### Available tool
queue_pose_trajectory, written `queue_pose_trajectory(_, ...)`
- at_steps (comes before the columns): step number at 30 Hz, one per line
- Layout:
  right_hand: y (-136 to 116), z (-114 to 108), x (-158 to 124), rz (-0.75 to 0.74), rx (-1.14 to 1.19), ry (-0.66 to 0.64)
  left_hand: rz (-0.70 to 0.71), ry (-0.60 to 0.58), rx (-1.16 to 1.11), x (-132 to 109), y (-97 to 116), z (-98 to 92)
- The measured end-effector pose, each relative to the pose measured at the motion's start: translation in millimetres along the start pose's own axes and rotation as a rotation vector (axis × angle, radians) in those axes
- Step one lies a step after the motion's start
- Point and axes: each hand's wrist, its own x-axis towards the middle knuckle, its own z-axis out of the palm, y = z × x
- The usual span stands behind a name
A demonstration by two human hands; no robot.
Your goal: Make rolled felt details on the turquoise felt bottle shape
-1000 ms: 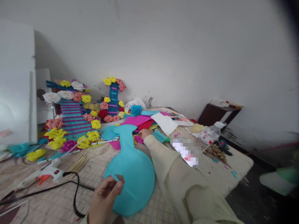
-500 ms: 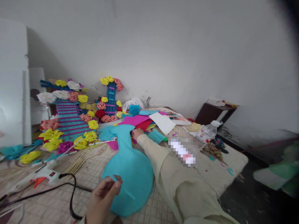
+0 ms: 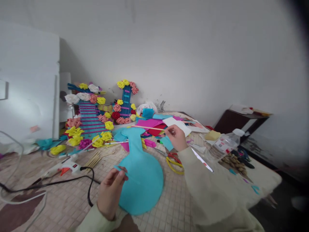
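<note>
My left hand (image 3: 111,191) is closed in a pinch on the near left edge of a turquoise vase-shaped paper cutout (image 3: 142,170) that lies on the tiled tabletop. My right hand (image 3: 177,137) is raised over the far side of the cutout, fingers closed on a thin wooden stick (image 3: 145,127) that points left above the cutout's neck. Red-and-yellow-handled scissors (image 3: 174,160) lie just below my right wrist.
A white glue gun (image 3: 70,166) with a black cord (image 3: 89,190) lies at left beside a bundle of sticks (image 3: 94,158). Flower-covered stick structures (image 3: 87,119) stand at the back. Coloured paper sheets (image 3: 151,124), a plastic bottle (image 3: 223,143) and a dark side table (image 3: 238,119) are to the right.
My right hand has come back from the paper pile, lifting a thin wooden stick. The scissors, hidden under my arm before, now show. The view shifted right; my left hand kept its pinch.
</note>
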Motion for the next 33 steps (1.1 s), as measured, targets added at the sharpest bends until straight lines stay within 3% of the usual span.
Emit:
queue_pose_trajectory(2, -16.0, 12.3, -22.4, 0.019, 0.313, -0.018, 0.015, 0.013, -0.026, 0.2, 1.2, 1.3)
queue_pose_trajectory(5, -36.7, 38.3, -53.7, 0.120, 0.754, -0.193, 0.043, 0.006, -0.036, 0.8, 2.3, 1.1)
queue_pose_trajectory(10, -43.9, 70.2, -87.6, 0.204, 0.865, -0.513, 0.084, -0.042, -0.042, 2.7, 3.9, -3.2)
queue_pose_trajectory(14, -34.2, 74.0, -96.7, 0.163, 0.884, -0.816, 0.079, -0.081, 0.011, 3.2, 1.1, -9.4)
queue_pose_trajectory(16, -32.0, 72.6, -99.1, 0.135, 0.907, -0.894, 0.079, -0.129, 0.057, 1.4, -1.0, -11.3)
queue_pose_trajectory(21, -37.2, 71.5, -107.8, 0.090, 0.968, -0.944, 0.032, -0.229, 0.141, -6.0, -3.1, -10.3)
queue_pose_trajectory(25, -39.6, 71.5, -110.8, 0.155, 1.062, -0.970, -0.009, -0.259, 0.139, -7.5, -2.4, -8.4)
queue_pose_trajectory(33, -30.3, 71.6, -102.1, 0.409, 1.325, -0.937, -0.087, -0.137, 0.023, -8.0, 0.5, -1.8)
